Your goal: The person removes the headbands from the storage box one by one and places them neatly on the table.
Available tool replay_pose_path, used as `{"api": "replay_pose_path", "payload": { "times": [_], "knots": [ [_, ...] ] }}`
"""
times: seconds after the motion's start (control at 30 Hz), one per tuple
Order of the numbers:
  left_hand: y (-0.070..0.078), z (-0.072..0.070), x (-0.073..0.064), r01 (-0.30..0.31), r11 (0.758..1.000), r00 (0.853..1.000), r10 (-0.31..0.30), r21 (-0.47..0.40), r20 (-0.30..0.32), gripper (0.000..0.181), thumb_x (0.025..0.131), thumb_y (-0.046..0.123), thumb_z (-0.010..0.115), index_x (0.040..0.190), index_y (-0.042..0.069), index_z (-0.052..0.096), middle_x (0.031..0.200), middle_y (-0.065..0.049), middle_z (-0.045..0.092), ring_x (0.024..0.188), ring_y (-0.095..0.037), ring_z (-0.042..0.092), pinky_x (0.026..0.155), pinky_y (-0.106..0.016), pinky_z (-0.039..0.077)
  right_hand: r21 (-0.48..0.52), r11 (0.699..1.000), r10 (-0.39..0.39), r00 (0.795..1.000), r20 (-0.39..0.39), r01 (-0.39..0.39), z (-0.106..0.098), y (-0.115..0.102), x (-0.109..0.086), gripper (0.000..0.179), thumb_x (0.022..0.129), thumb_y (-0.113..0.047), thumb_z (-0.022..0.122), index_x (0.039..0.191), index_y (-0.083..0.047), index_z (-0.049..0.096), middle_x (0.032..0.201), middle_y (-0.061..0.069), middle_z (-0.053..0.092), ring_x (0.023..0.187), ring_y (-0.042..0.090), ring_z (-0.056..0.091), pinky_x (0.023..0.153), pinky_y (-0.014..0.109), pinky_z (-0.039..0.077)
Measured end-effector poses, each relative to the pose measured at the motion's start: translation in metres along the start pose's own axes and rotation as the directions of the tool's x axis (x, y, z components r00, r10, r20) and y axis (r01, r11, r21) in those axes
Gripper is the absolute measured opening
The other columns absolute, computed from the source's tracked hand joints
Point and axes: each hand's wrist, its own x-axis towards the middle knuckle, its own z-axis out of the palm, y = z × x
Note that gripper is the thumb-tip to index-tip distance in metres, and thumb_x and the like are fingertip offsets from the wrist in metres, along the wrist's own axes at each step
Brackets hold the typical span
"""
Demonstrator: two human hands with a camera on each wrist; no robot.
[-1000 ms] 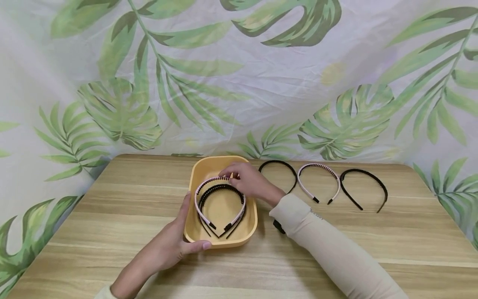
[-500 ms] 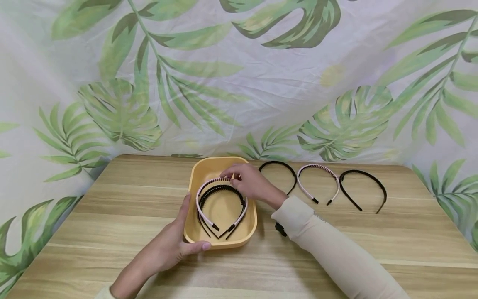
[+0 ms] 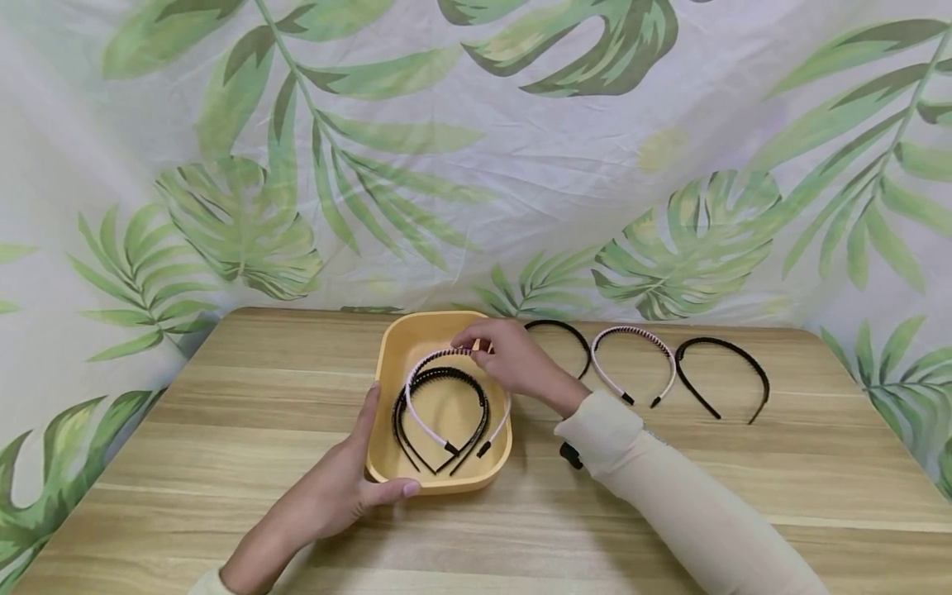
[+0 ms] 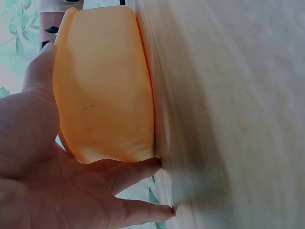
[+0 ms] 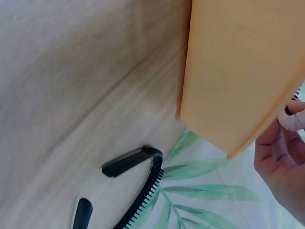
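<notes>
A yellow plastic bin (image 3: 416, 332) stands on the table with black headbands (image 3: 446, 373) lying in it. My left hand (image 3: 338, 483) spans its near left corner, thumb along the near wall. In the left wrist view the left hand's fingers (image 4: 143, 210) look straight and spread, their tips at the tabletop. My right hand (image 3: 509, 359) pinches a pale pink toothed headband (image 3: 445, 353) by the right part of its arch. This headband is over the bin, its tips near the front right, and the hand covers part of it. In the right wrist view the right hand (image 5: 286, 164) shows beyond the bin wall.
Right of the bin, a black headband (image 3: 587, 345), a pink headband (image 3: 635, 330) and another black headband (image 3: 744, 351) lie in a row on the wooden table (image 3: 245, 388). A leaf-print cloth (image 3: 558, 182) hangs behind.
My right hand has drawn the pink headband to the right, away from the black ones, which have stayed nearly in place. The left hand and the bin have hardly moved.
</notes>
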Motion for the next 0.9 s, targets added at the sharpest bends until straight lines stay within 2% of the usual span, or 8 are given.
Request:
{"api": "replay_pose_path", "payload": {
  "times": [0.27,0.47,0.9],
  "knots": [
    [0.000,-0.001,0.000,0.004,1.000,1.000,-0.004,-0.006,-0.004,0.135,0.084,0.043,0.086,0.168,0.016,-0.016,0.160,-0.038,0.035,0.122,-0.024,0.065,0.110,-0.054,0.045,0.014,0.999,0.032,0.999,-0.009,-0.032,-0.011,-0.002,-0.007,0.033,0.096,0.009,0.059,0.118,-0.007,0.078,0.110,0.010,0.077,0.092,0.021,0.066,0.078,0.027,0.053],
    [0.001,-0.001,0.000,0.028,1.000,1.000,-0.028,-0.011,0.007,0.136,0.084,0.042,0.087,0.167,0.015,-0.017,0.158,-0.038,0.039,0.123,-0.025,0.065,0.111,-0.055,0.044,-0.007,1.000,0.019,0.999,-0.026,-0.019,-0.019,-0.002,-0.013,0.033,0.097,0.009,0.058,0.117,-0.006,0.078,0.109,0.009,0.077,0.091,0.020,0.066,0.079,0.029,0.053],
    [0.002,-0.001,0.000,0.028,1.000,1.000,-0.028,-0.004,0.009,0.136,0.084,0.040,0.087,0.167,0.016,-0.018,0.159,-0.040,0.035,0.127,-0.030,0.063,0.113,-0.057,0.042,-0.039,0.999,0.030,0.998,-0.051,-0.032,-0.033,0.001,-0.028,0.030,0.097,0.006,0.059,0.116,-0.007,0.079,0.111,0.008,0.077,0.092,0.019,0.066,0.080,0.033,0.055]
  ]
}}
